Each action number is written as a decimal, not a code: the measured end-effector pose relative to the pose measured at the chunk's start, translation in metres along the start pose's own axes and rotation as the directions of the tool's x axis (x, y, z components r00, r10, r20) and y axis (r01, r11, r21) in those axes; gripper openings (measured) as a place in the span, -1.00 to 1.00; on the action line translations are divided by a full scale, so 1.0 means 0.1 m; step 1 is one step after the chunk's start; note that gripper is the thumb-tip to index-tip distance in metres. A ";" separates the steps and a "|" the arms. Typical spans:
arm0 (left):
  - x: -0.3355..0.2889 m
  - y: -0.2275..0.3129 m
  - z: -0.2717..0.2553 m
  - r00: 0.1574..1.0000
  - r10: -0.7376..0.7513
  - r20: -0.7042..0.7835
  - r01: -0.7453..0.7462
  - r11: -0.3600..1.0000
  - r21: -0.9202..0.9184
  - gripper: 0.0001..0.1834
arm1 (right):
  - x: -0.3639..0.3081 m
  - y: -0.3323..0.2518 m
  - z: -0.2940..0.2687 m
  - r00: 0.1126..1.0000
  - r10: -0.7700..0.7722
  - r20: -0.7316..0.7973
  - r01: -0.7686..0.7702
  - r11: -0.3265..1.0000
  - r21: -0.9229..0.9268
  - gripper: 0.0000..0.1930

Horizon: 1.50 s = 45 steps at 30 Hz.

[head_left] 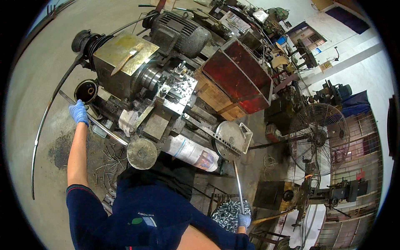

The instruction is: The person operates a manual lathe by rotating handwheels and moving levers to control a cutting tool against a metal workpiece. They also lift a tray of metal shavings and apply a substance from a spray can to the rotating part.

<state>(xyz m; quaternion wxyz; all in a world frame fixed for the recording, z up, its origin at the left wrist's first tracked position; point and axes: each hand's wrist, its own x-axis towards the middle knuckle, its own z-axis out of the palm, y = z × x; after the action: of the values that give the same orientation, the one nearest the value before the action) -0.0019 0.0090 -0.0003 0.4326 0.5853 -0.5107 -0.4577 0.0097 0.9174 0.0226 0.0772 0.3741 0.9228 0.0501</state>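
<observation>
At left and lower right, blue-gloved left hand [78, 113] and right hand [244, 220] are gripping silver steel levers [109, 133] [238, 183], fingers wrapped; steady pressure advised.

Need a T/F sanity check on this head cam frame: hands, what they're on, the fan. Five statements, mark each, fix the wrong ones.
1. The left hand is gloved and closed around a metal rod. True.
2. Small metal parts show beside the right hand in the picture. True.
3. The right hand is bare. False: it is gloved in pale blue.
4. A round caged fan shows on the right side of the picture. True.
5. Both hands grip the same bar. False: the left hand is on the metal rod, the right hand on a separate metal lever.
</observation>
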 end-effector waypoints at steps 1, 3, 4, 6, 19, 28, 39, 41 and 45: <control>0.01 -0.01 0.00 1.000 -0.005 0.002 0.005 1.000 -0.022 -0.74 | 0.01 0.01 0.02 1.000 0.010 -0.007 -0.010 1.000 0.000 -0.52; 0.03 -0.03 0.02 1.000 -0.015 0.008 0.015 0.998 -0.067 -0.75 | 0.02 0.01 0.07 0.999 0.032 -0.020 -0.032 0.999 -0.001 -0.51; 0.02 -0.01 0.01 1.000 -0.014 0.012 0.015 0.998 -0.059 -0.75 | 0.00 0.01 0.07 0.999 0.032 -0.020 -0.031 1.000 0.002 -0.50; 0.00 0.03 0.00 1.000 -0.011 0.024 0.012 0.999 -0.043 -0.75 | -0.02 0.00 0.07 0.999 0.033 -0.020 -0.033 0.999 0.008 -0.49; -0.12 0.16 -0.06 0.999 -0.025 0.022 0.026 0.999 -0.035 -0.75 | -0.43 -0.34 -0.39 0.996 0.048 0.074 -0.047 0.999 -0.018 -0.39; -0.04 0.05 -0.02 1.000 -0.004 0.022 0.006 0.996 -0.087 -0.76 | -0.23 -0.11 -0.10 0.996 0.060 0.064 -0.059 0.998 -0.017 -0.43; -0.01 0.01 0.00 1.000 -0.006 0.015 0.007 0.996 -0.084 -0.75 | -0.28 -0.19 -0.16 0.956 0.193 0.221 -0.178 0.980 -0.087 -0.33; -0.02 0.03 -0.01 1.000 -0.003 -0.003 0.003 0.998 -0.068 -0.75 | -0.42 -0.29 -0.28 0.974 0.136 0.179 -0.127 0.990 -0.065 -0.33; -0.07 0.10 0.00 1.000 0.001 -0.007 -0.002 0.999 -0.046 -0.75 | -0.41 -0.24 -0.24 0.992 -0.059 0.114 0.058 0.998 0.017 -0.32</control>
<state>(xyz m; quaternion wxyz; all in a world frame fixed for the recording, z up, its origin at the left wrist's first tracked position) -0.0041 0.0153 0.0097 0.4481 0.5764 -0.4990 -0.4668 0.0184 0.8709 0.0471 0.1286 0.3496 0.9278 0.0199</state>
